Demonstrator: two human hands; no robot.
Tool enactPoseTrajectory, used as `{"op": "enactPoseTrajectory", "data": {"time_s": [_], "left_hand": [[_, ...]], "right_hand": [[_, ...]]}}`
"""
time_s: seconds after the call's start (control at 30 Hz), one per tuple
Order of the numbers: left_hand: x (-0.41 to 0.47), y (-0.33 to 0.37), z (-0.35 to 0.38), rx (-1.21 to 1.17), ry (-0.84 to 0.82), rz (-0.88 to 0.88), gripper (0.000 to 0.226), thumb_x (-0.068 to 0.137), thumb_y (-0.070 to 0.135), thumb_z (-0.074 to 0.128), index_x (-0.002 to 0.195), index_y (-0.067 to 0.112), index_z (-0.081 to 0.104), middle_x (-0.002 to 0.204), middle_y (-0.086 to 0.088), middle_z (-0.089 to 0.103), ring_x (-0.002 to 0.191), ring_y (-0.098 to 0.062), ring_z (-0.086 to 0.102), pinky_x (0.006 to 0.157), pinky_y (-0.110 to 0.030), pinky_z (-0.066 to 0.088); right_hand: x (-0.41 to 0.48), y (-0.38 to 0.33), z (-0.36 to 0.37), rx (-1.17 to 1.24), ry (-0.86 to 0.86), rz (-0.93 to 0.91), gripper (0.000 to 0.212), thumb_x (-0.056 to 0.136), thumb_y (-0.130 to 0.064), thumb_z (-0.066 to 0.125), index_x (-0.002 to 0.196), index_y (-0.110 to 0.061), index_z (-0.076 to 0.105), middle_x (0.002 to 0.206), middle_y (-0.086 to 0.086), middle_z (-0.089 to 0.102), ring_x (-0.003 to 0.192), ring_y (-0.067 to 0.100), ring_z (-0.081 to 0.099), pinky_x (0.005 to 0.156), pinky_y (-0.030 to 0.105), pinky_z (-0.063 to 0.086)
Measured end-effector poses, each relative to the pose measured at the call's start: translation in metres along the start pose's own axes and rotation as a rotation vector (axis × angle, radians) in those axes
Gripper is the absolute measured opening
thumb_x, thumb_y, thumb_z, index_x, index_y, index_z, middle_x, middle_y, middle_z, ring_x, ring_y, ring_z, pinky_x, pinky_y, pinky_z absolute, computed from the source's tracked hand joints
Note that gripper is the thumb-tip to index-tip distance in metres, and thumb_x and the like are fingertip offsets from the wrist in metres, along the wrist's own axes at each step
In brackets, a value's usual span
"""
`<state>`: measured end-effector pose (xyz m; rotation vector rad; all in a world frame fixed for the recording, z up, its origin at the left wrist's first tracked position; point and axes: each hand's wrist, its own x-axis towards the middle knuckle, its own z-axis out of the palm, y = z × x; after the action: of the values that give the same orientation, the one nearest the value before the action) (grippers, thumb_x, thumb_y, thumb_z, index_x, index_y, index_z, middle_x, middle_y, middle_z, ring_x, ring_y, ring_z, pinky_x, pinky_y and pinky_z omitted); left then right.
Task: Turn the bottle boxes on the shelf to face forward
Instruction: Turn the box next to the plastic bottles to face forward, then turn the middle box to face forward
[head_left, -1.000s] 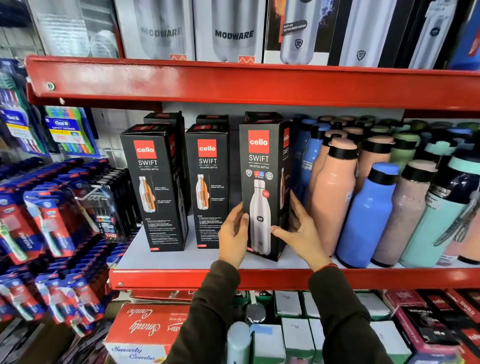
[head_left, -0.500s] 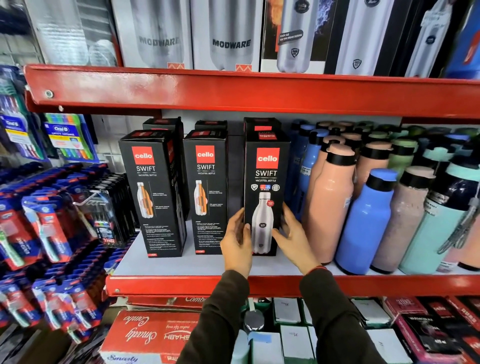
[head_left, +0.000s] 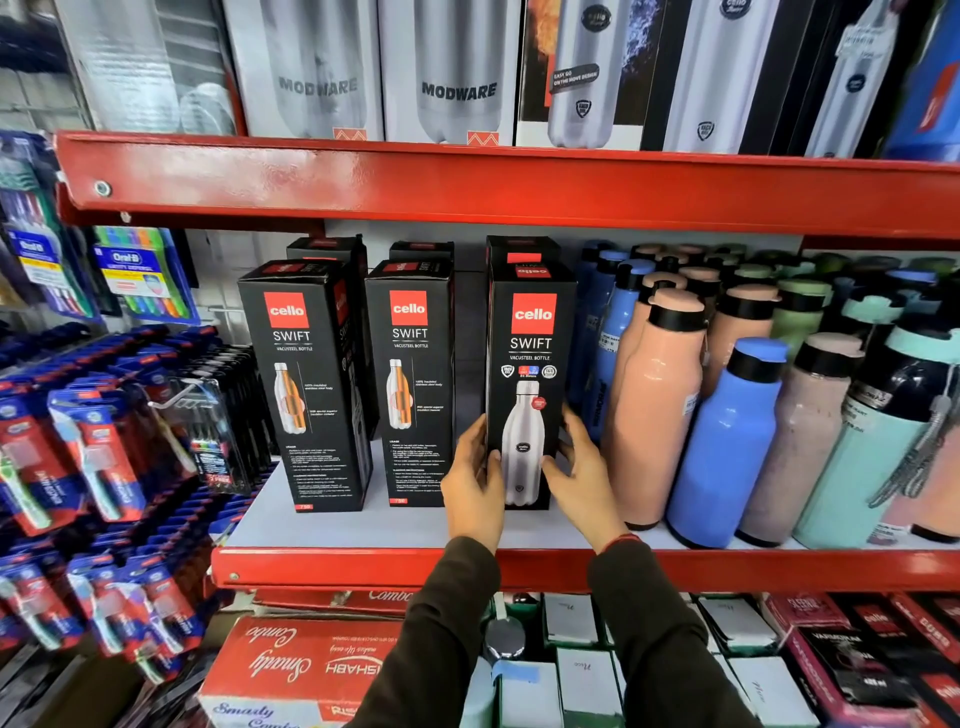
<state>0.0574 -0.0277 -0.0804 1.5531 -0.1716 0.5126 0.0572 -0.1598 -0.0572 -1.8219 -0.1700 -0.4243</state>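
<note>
Cello SWIFT box upright, front out; left hand, right hand clasp sides.

Both forearms, covered in dark brown sleeves, are extended forward and upward, converging slightly. The left hand is held upright, palm turned inward, fingers pointed up and thumb pressed forward. The right hand is mirrored opposite, fingers spread, a red thread seen at its wrist.

cello boxes: 3 front, 3 behind | hands: 2
</note>
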Motion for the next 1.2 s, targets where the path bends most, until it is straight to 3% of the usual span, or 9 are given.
{"op": "enactPoseTrajectory", "data": {"time_s": [0.1, 0.2, 0.43, 0.6, 0.7, 0.9, 1.0, 1.13, 1.2], "left_hand": [[-0.001, 0.001, -0.001, 0.023, 0.005, 0.009, 0.045, 0.097, 0.009, 0.052, 0.139, 0.024, 0.048, 0.137, 0.002, 0.060, 0.124, -0.005, 0.056, 0.109, -0.029, 0.045], [-0.003, 0.002, -0.004, 0.050, 0.013, 0.015, 0.043, 0.098, 0.013, 0.052, 0.140, 0.023, 0.049, 0.137, -0.002, 0.060, 0.123, -0.005, 0.056, 0.109, -0.028, 0.045], [-0.015, 0.018, -0.018, 0.056, 0.080, 0.080, 0.036, 0.100, 0.015, 0.049, 0.134, 0.023, 0.054, 0.130, 0.012, 0.057, 0.118, 0.008, 0.053, 0.105, -0.022, 0.046], [-0.016, 0.032, -0.044, 0.135, 0.193, 0.313, 0.033, 0.099, 0.007, 0.046, 0.127, 0.017, 0.059, 0.125, 0.005, 0.062, 0.121, -0.008, 0.056, 0.104, -0.024, 0.043], [-0.012, 0.031, -0.060, 0.218, 0.290, 0.333, 0.039, 0.098, 0.006, 0.048, 0.135, 0.017, 0.052, 0.134, 0.000, 0.053, 0.130, -0.013, 0.046, 0.112, -0.025, 0.034], [0.005, 0.012, -0.091, 0.230, 0.223, 0.144, 0.052, 0.100, 0.007, 0.043, 0.150, 0.010, 0.030, 0.154, -0.007, 0.034, 0.143, -0.009, 0.030, 0.116, -0.012, 0.021], [0.016, 0.006, -0.098, 0.199, 0.135, -0.046, 0.045, 0.102, 0.011, 0.041, 0.146, 0.007, 0.038, 0.151, -0.011, 0.044, 0.141, -0.019, 0.040, 0.115, -0.025, 0.030], [0.022, 0.006, -0.105, 0.228, 0.109, -0.140, 0.037, 0.102, 0.013, 0.041, 0.137, 0.002, 0.050, 0.132, -0.017, 0.061, 0.114, -0.018, 0.057, 0.086, -0.010, 0.033], [0.024, 0.005, -0.109, 0.256, 0.113, -0.130, 0.037, 0.102, 0.015, 0.043, 0.135, 0.003, 0.053, 0.129, -0.018, 0.064, 0.117, -0.025, 0.060, 0.087, -0.014, 0.034]], "right_hand": [[-0.004, 0.001, 0.004, 0.008, 0.136, -0.010, 0.062, 0.085, 0.008, 0.063, 0.138, -0.020, 0.046, 0.133, -0.005, 0.056, 0.118, 0.004, 0.055, 0.101, 0.019, 0.044], [-0.008, 0.001, 0.005, 0.017, 0.248, -0.025, 0.047, 0.080, 0.007, 0.069, 0.117, -0.019, 0.056, 0.114, 0.002, 0.064, 0.097, 0.000, 0.061, 0.076, 0.005, 0.048], [-0.024, -0.004, 0.014, 0.045, 0.438, -0.117, 0.027, 0.078, -0.003, 0.076, 0.081, -0.020, 0.056, 0.080, -0.003, 0.058, 0.065, 0.004, 0.051, 0.064, 0.020, 0.047], [-0.037, -0.021, 0.044, 0.055, 0.376, -0.222, 0.016, 0.082, -0.013, 0.075, 0.090, -0.017, 0.062, 0.087, -0.002, 0.066, 0.074, 0.014, 0.062, 0.067, 0.025, 0.052], [-0.043, -0.024, 0.069, 0.018, 0.252, -0.247, 0.026, 0.087, -0.016, 0.070, 0.113, -0.022, 0.066, 0.110, -0.006, 0.069, 0.098, 0.008, 0.066, 0.083, 0.026, 0.055], [-0.042, -0.016, 0.112, -0.039, 0.066, -0.082, 0.058, 0.097, -0.020, 0.056, 0.150, -0.020, 0.032, 0.154, 0.001, 0.039, 0.144, 0.013, 0.034, 0.118, 0.037, 0.034], [-0.035, -0.017, 0.123, -0.064, 0.007, -0.016, 0.056, 0.100, -0.017, 0.048, 0.152, -0.017, 0.027, 0.153, 0.005, 0.042, 0.143, 0.017, 0.038, 0.119, 0.039, 0.033], [-0.027, -0.021, 0.131, -0.132, 0.023, -0.006, 0.046, 0.100, -0.012, 0.046, 0.146, -0.017, 0.039, 0.137, 0.007, 0.057, 0.128, 0.018, 0.053, 0.106, 0.024, 0.040], [-0.027, -0.021, 0.133, -0.128, 0.038, 0.005, 0.046, 0.099, -0.012, 0.047, 0.144, -0.018, 0.041, 0.134, 0.006, 0.059, 0.125, 0.017, 0.055, 0.100, 0.019, 0.039]]}}
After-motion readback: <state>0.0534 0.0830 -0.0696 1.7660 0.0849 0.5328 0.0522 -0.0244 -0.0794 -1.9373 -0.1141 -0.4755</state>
